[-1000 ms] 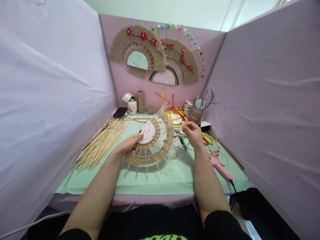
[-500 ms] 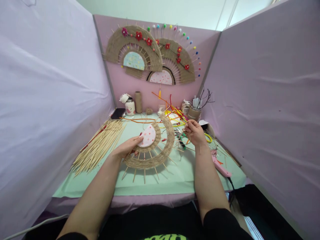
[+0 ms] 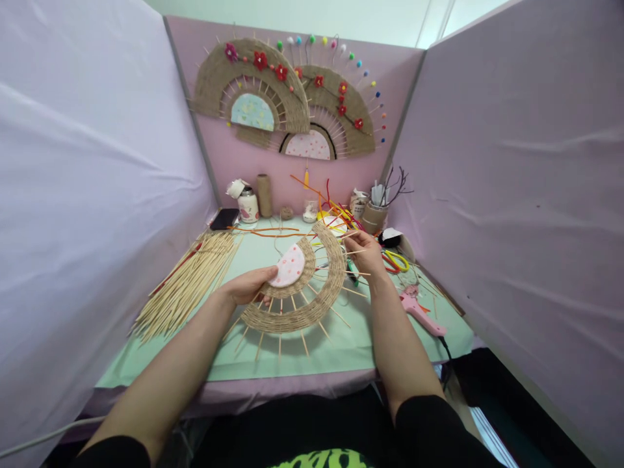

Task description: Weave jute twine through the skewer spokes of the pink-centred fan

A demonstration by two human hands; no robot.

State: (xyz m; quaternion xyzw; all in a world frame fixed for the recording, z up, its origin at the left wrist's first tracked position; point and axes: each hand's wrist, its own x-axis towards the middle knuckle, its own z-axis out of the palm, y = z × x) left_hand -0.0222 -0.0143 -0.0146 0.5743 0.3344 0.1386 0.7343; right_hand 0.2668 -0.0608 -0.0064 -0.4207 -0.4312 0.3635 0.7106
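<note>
Jute-wound fan, a half-round frame of thin wooden skewers with twine woven across them, sits at the centre of the frame, just above the mint-green mat. At its hub is a pink dotted half-disc; the bare skewer tips stick out all round the outer band.

The left hand has its fingers closed on the hub, thumb on top of the pink disc and the other fingers tucked beneath. The right hand is at the fan's right edge, fingertips pinched together on what looks like one of the skewer ends or the twine there; which of the two is too fine to tell.

The piece looks light and fairly stiff across the woven bands, but the skewers are thin and likely to snap or slide out if bent. The hub or the dense twine band seems the safest place to hold it, not the loose tips.

Left of centre lies a heap of spare skewers. To the right are a pink glue gun and yellow-handled scissors. At the back stand a twine spool, a small jar and a tangle of coloured pipe cleaners. Two finished fans hang on the pink back wall at the upper centre.
</note>
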